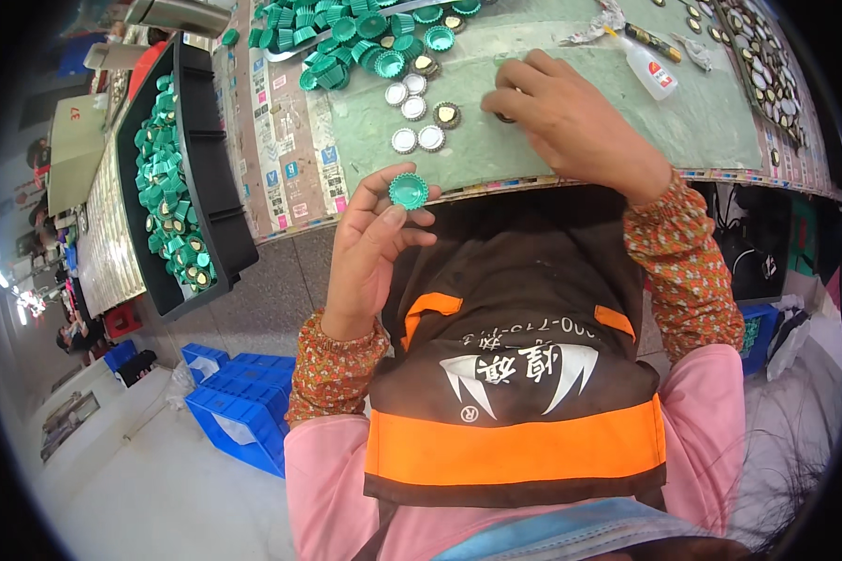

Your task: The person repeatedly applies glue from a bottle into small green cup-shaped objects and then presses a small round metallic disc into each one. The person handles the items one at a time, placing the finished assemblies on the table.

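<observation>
My left hand (372, 238) pinches a green fluted cup (409, 191) near the table's front edge, its round opening turned up toward me. Over the green mat, my right hand (575, 122) has its fingers curled together. A bit of something small and dark shows under those fingertips; the rest is hidden. Between the hands lie several white crimped caps (413, 108) and a dark-rimmed cap with a pale gold centre (447, 115). Beyond them spreads a pile of green fluted cups (341, 47).
At the left, a black crate (217, 178) holds many green cups. A white squeeze bottle (647, 70) and a black marker-like tube (652, 42) lie at the back right. Farther right is a tray of round caps (767, 70). Blue crates (243, 397) stand on the floor.
</observation>
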Motion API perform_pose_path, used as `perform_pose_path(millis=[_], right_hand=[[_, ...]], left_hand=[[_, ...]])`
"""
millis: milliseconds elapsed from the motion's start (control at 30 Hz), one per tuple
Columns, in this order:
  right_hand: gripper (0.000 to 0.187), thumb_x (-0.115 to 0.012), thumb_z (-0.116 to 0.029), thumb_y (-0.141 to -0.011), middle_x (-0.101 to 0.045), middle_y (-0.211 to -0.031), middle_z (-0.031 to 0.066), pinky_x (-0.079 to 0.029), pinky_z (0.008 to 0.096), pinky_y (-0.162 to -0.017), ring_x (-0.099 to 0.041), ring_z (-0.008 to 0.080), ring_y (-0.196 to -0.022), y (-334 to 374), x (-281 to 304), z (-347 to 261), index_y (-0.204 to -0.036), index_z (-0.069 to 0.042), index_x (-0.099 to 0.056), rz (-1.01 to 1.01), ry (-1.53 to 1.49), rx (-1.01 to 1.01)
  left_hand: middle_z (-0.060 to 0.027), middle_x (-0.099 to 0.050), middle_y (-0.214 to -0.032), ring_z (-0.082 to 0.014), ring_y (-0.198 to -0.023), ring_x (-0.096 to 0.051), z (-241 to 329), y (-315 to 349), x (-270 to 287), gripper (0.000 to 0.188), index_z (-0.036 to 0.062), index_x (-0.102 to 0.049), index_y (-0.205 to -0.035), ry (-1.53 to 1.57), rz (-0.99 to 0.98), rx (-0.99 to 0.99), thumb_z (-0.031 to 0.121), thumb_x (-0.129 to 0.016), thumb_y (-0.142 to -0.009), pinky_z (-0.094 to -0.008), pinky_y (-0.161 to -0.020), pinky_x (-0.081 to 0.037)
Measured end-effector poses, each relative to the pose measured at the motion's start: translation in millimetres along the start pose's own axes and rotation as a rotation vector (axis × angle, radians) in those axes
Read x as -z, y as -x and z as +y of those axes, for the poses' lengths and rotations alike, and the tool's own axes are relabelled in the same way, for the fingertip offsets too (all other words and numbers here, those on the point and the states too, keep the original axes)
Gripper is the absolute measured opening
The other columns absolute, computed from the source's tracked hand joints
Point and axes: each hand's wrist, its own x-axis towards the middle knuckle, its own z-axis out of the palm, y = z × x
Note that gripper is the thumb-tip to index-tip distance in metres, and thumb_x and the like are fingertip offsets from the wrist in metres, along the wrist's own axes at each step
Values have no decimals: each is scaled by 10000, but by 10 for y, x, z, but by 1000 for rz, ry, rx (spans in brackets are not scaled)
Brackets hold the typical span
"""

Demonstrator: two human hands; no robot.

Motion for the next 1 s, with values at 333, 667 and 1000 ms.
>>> perform_pose_path(millis=[333,667,1000], right_hand=[[247,-655,-50,-810,-582,-978,112,-446,442,-847,-546,338,-946,325,37,-152,-1052,-60,-604,175,-187,-366],[233,-696,-160,-818,-548,-944,100,-415,411,-768,-547,295,-931,240,-158,-353,-1001,-64,-586,200,117,-416],[284,-702,-104,-806,-566,-988,128,-425,425,-808,-545,332,-946,190,59,-689,-1053,-53,-570,243,-360,-202]], left_hand=[[-178,-629,-1248,-135,-1002,-647,-2,-81,-82,490,-7,-435,-1446,144,-72,51,187,-562,-1015,-294,-832,-593],[-178,-622,-1249,-150,-992,-637,-25,-90,-140,556,-25,-382,-1492,142,-53,53,212,-546,-1018,-293,-820,-594],[-144,-627,-1228,-175,-982,-611,-155,-101,-58,589,-7,-348,-1513,309,-122,118,249,-556,-1025,-313,-803,-592]])
